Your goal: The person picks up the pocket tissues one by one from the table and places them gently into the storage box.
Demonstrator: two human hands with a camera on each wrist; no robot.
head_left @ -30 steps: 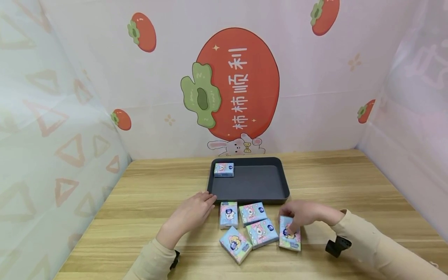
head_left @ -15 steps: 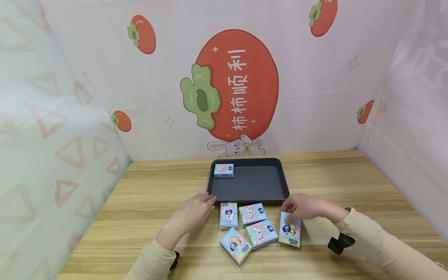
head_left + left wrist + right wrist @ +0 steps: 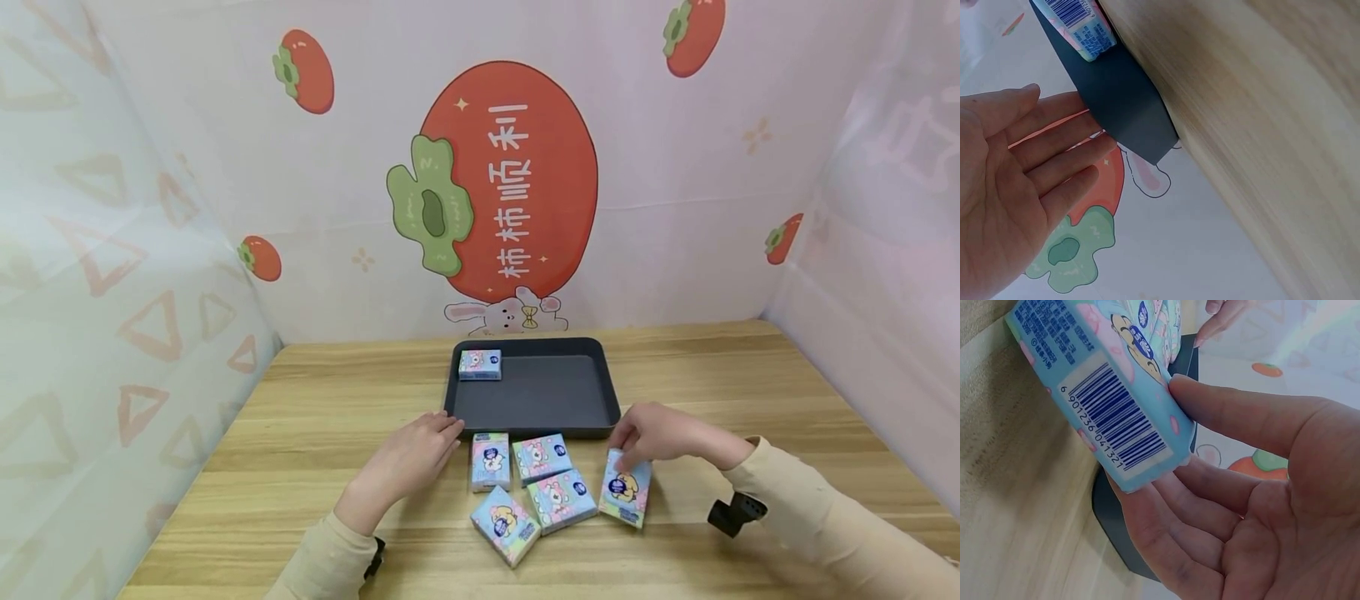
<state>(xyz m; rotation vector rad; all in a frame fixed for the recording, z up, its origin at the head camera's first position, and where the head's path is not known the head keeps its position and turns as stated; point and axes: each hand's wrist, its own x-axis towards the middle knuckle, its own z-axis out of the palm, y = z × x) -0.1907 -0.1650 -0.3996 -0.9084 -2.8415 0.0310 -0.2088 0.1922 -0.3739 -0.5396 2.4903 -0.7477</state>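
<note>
My right hand [image 3: 658,433] pinches one end of a pocket tissue pack [image 3: 626,492] with a yellow cartoon figure. In the right wrist view the thumb lies on the printed face of this tissue pack [image 3: 1110,394] and fingers reach beneath it; its barcode side faces the camera. My left hand [image 3: 412,454] has its fingers extended, and the fingertips touch the near left corner of a dark grey tray [image 3: 555,392]. Inside that tray, one tissue pack [image 3: 480,364] lies in the far left corner.
Several more tissue packs lie in front of the tray: one upright white-figured pack [image 3: 491,462], two pink-figured packs [image 3: 542,458] nearly touching, and a turned yellow-figured pack [image 3: 506,525]. A printed cloth wall [image 3: 660,208] stands behind the wooden table [image 3: 337,392].
The right hand has moved slightly up and to the right, drawing its tissue pack along and turning it a little, its near edge now tilted. The left hand and tray have stayed put.
</note>
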